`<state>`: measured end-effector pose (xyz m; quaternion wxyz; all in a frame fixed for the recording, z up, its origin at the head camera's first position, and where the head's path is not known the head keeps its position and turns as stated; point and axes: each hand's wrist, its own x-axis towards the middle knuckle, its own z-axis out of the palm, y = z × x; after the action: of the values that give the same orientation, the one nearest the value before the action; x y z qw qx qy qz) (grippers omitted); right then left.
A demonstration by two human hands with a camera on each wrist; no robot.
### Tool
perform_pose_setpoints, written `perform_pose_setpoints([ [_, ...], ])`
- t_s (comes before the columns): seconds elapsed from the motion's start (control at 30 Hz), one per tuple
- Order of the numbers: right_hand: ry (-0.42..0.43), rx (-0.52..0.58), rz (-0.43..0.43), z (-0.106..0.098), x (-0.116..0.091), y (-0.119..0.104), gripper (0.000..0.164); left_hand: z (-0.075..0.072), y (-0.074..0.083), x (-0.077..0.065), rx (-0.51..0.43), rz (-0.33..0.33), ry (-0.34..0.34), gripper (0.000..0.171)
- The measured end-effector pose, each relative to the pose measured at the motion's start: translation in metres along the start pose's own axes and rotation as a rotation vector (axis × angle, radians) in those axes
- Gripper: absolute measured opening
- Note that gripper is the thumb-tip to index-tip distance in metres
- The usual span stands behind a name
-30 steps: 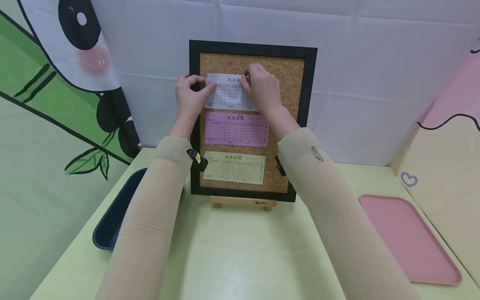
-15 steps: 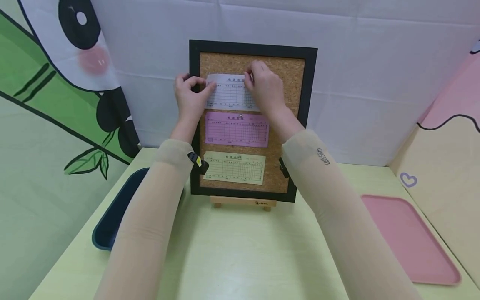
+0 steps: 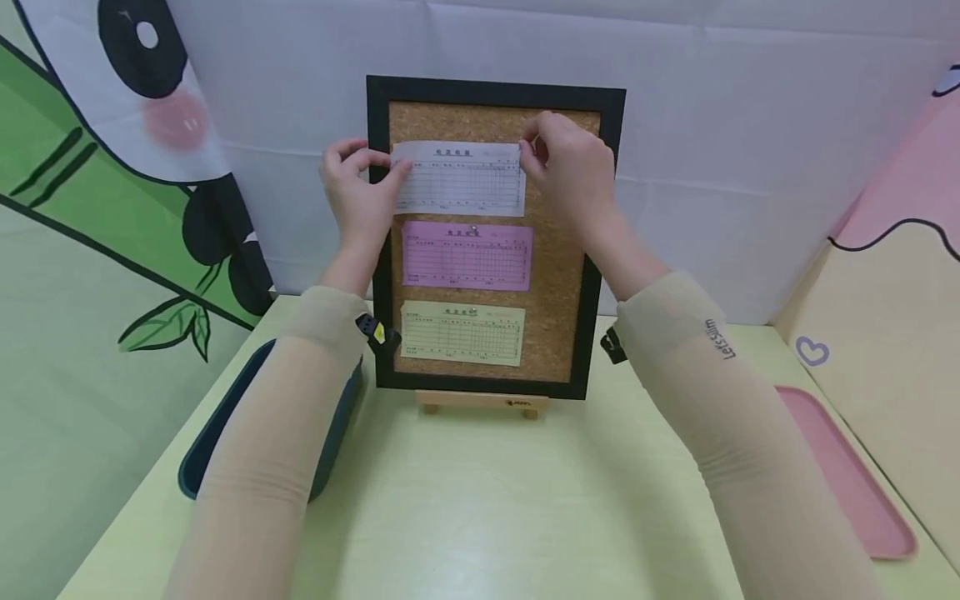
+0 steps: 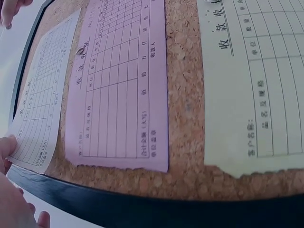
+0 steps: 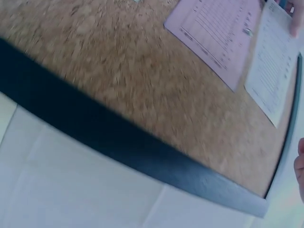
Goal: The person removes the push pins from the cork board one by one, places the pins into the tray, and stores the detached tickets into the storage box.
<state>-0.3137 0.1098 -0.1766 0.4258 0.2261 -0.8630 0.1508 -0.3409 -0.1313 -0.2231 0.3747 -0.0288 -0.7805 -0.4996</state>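
A cork board (image 3: pixel 558 317) in a black frame stands upright, bearing white, purple and yellow receipt slips. At the top, my left hand (image 3: pixel 360 192) pinches the left edge of the white receipt slip (image 3: pixel 459 179), its thumb (image 4: pixel 6 146) on the printed face. My right hand (image 3: pixel 573 171) is by that slip's upper right corner, thumb and index finger drawn together; I cannot tell whether something small is between them. The purple receipt slip (image 3: pixel 467 257) is held by a pushpin (image 4: pixel 80 51) at its top. Lowest is the pale yellow receipt slip (image 3: pixel 461 333).
A small wooden easel (image 3: pixel 480 401) supports the board on the light table (image 3: pixel 480 500). Partly under my left forearm is a dark blue tray (image 3: pixel 197 467). At the right, a pink tray (image 3: pixel 855 475) is partly hidden by my right sleeve. White cloth (image 3: pixel 675 167) hangs behind.
My right hand has moved right from the white slip's top middle to its upper right corner, uncovering the printed heading. My left hand stays at the left edge. The view has shifted slightly.
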Motion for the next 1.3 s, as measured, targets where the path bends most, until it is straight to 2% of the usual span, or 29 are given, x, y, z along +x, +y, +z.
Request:
perform_pose_setpoints([
  [0.17, 0.059, 0.032, -0.046, -0.024, -0.007, 0.003, 0.023, -0.011, 0.002, -0.001, 0.021, 0.041, 0.01, 0.035],
  [0.4, 0.109, 0.065, -0.081, -0.058, -0.019, 0.009, 0.02, -0.024, 0.013, -0.01, -0.011, 0.026, -0.03, 0.039],
  [0.5, 0.149, 0.064, -0.109, -0.071, -0.024, 0.014, 0.018, -0.029, 0.018, -0.013, 0.011, 0.061, -0.024, 0.04],
  [0.6, 0.178, 0.053, -0.125, -0.081, -0.03, 0.02, 0.016, -0.035, 0.021, -0.015, 0.035, 0.126, -0.003, 0.04],
  [0.73, 0.187, 0.035, -0.109, -0.094, -0.037, 0.026, 0.017, -0.041, 0.025, -0.017, 0.066, 0.209, 0.023, 0.041],
  [0.9, 0.175, 0.012, -0.063, -0.113, -0.047, 0.033, 0.019, -0.05, 0.03, -0.021, 0.1, 0.252, 0.041, 0.04],
  [1.13, 0.202, 0.009, -0.064, -0.139, -0.067, 0.047, 0.019, -0.069, 0.04, -0.028, 0.102, 0.247, 0.051, 0.04],
  [1.3, 0.206, 0.001, -0.015, -0.152, -0.083, 0.055, 0.021, -0.081, 0.044, -0.035, 0.11, 0.243, 0.043, 0.038],
])
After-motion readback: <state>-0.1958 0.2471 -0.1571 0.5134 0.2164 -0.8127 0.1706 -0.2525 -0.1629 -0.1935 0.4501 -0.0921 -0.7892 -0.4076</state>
